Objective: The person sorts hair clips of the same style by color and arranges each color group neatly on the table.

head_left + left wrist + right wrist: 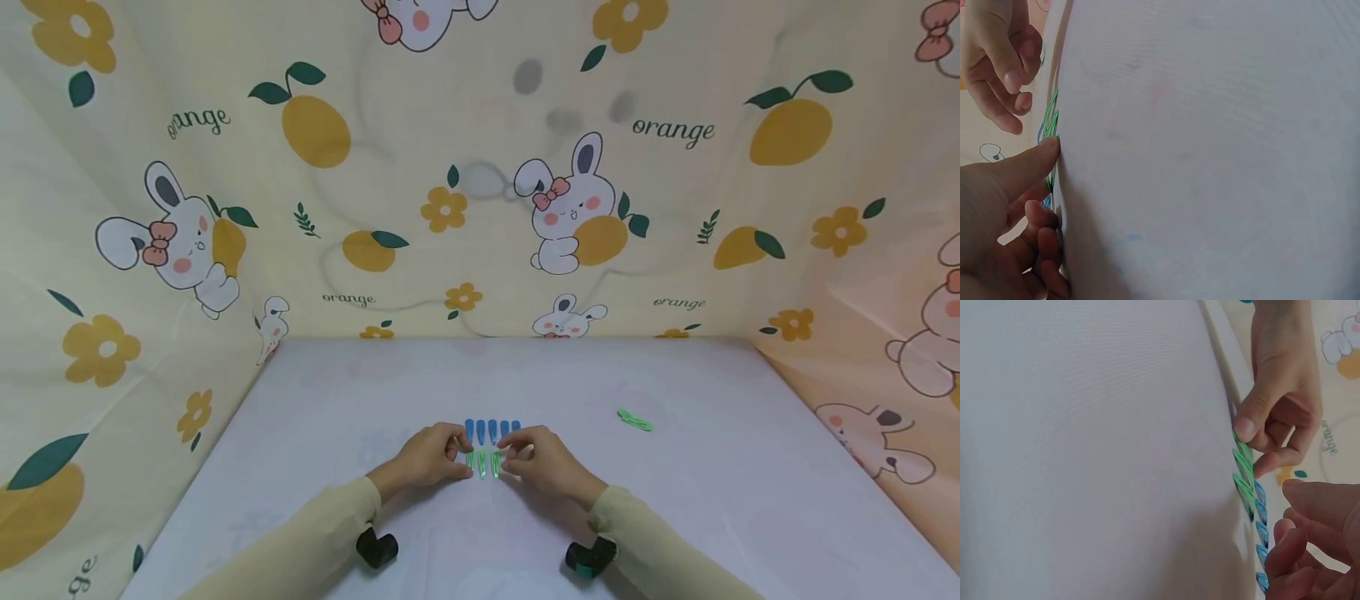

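Observation:
Three green snap hair clips (482, 465) lie side by side on the white table, below a row of several blue hair clips (481, 432). My left hand (429, 457) is at the leftmost green clip (469, 460), its thumb and index finger at the clip's two ends. In the right wrist view, that left thumb (1246, 428) touches the clip. My right hand (553, 463) hovers just right of the rightmost green clip (496, 464), fingers loosely bent and thumb apart from them. Nothing shows between its fingers. Its fingertips partly cover the right end of the blue row.
Farther right on the table (712, 500) lies a small group of green hair clips (635, 419), overlapping each other. A printed cloth (480, 275) with rabbits and oranges hangs behind the table's back edge and along both sides. A dark wrist camera (377, 548) sits below the left sleeve.

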Demonstrator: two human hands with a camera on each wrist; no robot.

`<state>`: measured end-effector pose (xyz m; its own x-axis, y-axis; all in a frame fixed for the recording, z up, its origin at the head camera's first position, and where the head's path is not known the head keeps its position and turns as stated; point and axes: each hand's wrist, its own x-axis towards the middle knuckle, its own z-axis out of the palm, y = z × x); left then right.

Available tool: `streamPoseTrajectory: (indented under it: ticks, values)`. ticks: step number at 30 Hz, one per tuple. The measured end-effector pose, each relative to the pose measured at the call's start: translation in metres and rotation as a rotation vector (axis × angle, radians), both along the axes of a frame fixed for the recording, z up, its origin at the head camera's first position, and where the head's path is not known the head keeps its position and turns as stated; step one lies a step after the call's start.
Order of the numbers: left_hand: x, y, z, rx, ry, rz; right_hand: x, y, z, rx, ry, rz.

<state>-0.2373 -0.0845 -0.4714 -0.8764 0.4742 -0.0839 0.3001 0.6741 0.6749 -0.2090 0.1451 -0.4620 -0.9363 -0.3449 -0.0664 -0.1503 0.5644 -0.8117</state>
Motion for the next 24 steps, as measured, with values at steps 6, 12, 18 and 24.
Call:
streamPoseTrajectory:
  ticks: [6, 12, 18, 24]
  values:
    - [0.0, 0.001, -0.001, -0.009, -0.005, 0.012, 0.002, 0.01, 0.004, -0.005, 0.024, -0.001]
    - [0.001, 0.001, -0.001, -0.015, 0.006, 0.019, 0.005, 0.022, 0.009, 0.007, 0.036, -0.035]
    - [0.001, 0.001, -0.001, -0.013, 0.012, 0.022, 0.005, 0.039, 0.012, 0.018, 0.063, -0.062]
    - [0.001, 0.001, -0.002, -0.019, 0.013, 0.02, 0.005, 0.058, 0.016, 0.01, 0.074, -0.075]
